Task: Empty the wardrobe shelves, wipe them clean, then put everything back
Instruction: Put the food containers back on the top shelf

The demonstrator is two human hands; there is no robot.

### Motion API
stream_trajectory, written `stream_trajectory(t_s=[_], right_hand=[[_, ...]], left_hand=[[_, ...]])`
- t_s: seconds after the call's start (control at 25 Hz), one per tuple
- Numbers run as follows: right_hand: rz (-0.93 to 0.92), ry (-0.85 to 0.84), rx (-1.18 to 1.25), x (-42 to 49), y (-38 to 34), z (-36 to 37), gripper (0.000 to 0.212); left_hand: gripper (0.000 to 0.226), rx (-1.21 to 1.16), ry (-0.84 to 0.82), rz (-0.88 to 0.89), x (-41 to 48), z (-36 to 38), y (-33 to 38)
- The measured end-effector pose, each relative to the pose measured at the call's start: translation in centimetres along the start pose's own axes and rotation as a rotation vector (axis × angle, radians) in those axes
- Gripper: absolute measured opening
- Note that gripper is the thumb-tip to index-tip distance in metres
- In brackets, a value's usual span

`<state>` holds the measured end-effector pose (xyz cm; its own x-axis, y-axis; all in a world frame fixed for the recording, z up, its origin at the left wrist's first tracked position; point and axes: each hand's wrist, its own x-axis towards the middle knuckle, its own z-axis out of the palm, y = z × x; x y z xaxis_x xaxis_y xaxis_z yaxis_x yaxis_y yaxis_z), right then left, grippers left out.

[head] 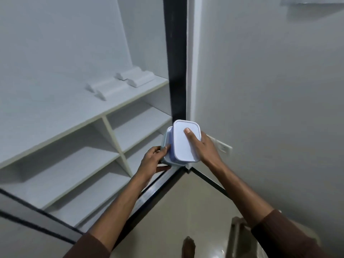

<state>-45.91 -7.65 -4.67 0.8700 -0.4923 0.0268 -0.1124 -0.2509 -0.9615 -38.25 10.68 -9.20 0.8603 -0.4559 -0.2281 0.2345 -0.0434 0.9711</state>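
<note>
i see plain white wall (270,90) right, white wall socket plate (224,146) low on it. glossy beige tiled floor (186,211) below. black vertical frame strip (176,62) at corner. dim, cool light.

Two stacked white-lidded containers (183,144) beside bare white wardrobe shelves (78,116)

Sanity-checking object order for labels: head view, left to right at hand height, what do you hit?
Wardrobe shelves → left hand, gripping the lower container → top container's white lid → right hand, thumb on that lid → wall socket plate → plain wall.
</note>
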Motion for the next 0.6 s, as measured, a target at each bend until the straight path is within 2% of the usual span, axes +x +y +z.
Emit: stream_trajectory(t_s=[0.12,0.24,0.36,0.6], right_hand=[[-0.031,-0.127,-0.013,6.7,-2.0,5.4,0.061],[-0.088,-0.263,-0.020,13.5,-4.9,10.4,0.061],[-0.122,-0.320,-0.014,19.7,-7.6,14.4,0.064],[-0.155,-0.472,0.047,28.1,-11.3,21.0,0.045]], left_hand=[[0.067,-0.025,0.128,0.042,3.9,-5.3,2.2],[0.069,-0.055,0.266,0.070,7.7,-9.7,5.4],[0.067,-0.089,0.356,0.096,11.6,-13.0,8.7],[0.074,-0.082,0.540,0.145,16.9,-18.3,11.4]])
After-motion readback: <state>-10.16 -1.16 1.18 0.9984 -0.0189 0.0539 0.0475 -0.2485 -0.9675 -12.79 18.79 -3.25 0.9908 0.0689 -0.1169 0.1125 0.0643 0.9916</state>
